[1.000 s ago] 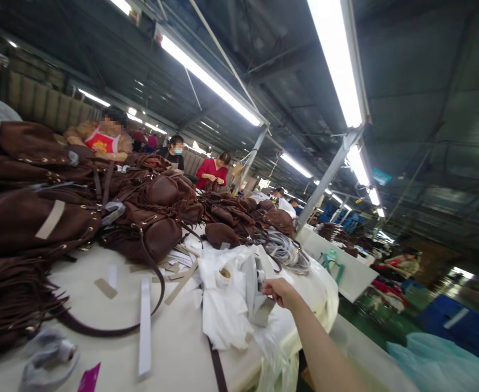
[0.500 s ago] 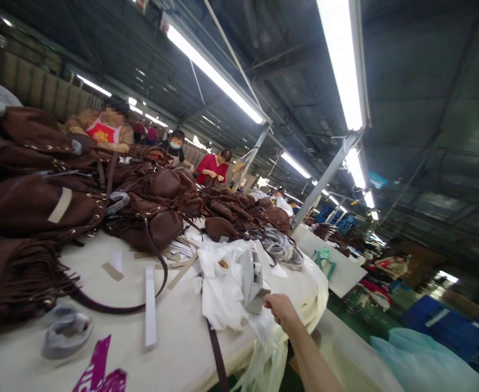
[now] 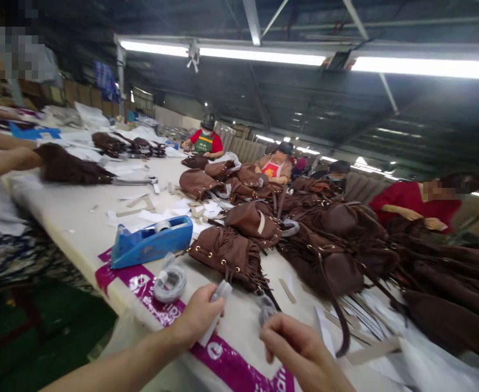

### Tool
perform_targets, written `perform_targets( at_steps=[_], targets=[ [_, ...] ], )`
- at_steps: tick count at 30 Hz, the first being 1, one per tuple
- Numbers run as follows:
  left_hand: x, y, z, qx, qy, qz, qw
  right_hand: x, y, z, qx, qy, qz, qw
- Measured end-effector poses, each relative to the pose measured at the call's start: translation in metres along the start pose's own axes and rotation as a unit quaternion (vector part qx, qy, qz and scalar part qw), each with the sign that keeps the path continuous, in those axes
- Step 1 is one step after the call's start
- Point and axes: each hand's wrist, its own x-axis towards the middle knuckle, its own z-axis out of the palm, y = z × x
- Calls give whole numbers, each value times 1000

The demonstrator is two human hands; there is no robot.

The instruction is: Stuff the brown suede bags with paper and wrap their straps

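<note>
Workshop interior, dark ceiling, lit by long tube lamps [image 3: 262, 56]. One large white-topped desk [image 3: 76, 212], heaped with goods.

Near edge of desk: one purple plastic sheet [image 3: 239, 359] with white lettering, laid along the edge. On its left end, one blue tape dispenser [image 3: 153, 242]; just beside that, one translucent grey coil [image 3: 169, 292], lying flat on the sheet.

Left hand [image 3: 201, 313]: over the purple sheet, grasping one pale strip [image 3: 222, 293] between thumb and fingers, the strip slanting down past the hand. Right hand [image 3: 300, 348]: above the near edge, further right, fingers curled; one grey bundle [image 3: 266, 308] directly at the fingertips, blurred; whether gripped or merely behind them, cannot tell.

Inward from the near edge: one brown fringed bag [image 3: 223, 253] with brass-coloured eyelets, just beyond the dispenser and coil. Towards the right side: large pile of brown bags [image 3: 341, 218], one dark strap [image 3: 339, 321] curving down from it. Loose paper offcuts [image 3: 137, 204] between dispenser and far edge.

Left edge: one co-worker's arm [image 3: 6, 160], a dark brown bag [image 3: 70, 163] at its end. Far edge: one person in a green apron [image 3: 204, 142].
</note>
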Motion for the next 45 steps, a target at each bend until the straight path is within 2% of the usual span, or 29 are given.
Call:
perform_targets(
  at_steps=[2,4,6,9,12,16,18,22,26,29,31,33,38,41,45],
  targets=[
    [0,1,7,18,5,35,999,36,-8,28,1,-26,-45,999],
    [2,-1,9,29,11,60,998,63,-4,45,-36,-23,-59,997],
    [5,-6,9,35,16,65,997,80,7,52,-94,-9,-52,994],
    [8,-11,6,33,9,47,998,90,23,52,-150,0,-29,988],
    [6,-8,2,33,-29,37,998,92,32,50,-141,-5,-11,990],
    [-1,2,-5,67,-73,108,989,96,38,53,-122,1,3,993],
    [-1,4,-6,64,-79,122,987,97,36,54,-118,12,9,993],
    [3,3,-2,-19,-65,71,995,88,26,53,-79,10,42,996],
    [1,12,-2,-84,-94,0,992,78,24,48,97,-40,114,988],
    [-8,22,-4,-84,-115,-48,989,78,35,51,119,6,87,989],
    [-14,27,-5,-65,-130,-51,988,81,43,56,110,21,64,992],
    [-18,29,-6,-52,-145,-43,987,83,48,61,122,10,56,991],
    [-22,28,-5,-50,-176,-48,982,84,46,71,148,13,-1,989],
    [-22,25,-3,-57,-162,-36,984,82,43,74,190,13,33,981],
    [-24,17,0,-56,-127,-20,990,75,39,76,319,-17,109,941]
  ],
)
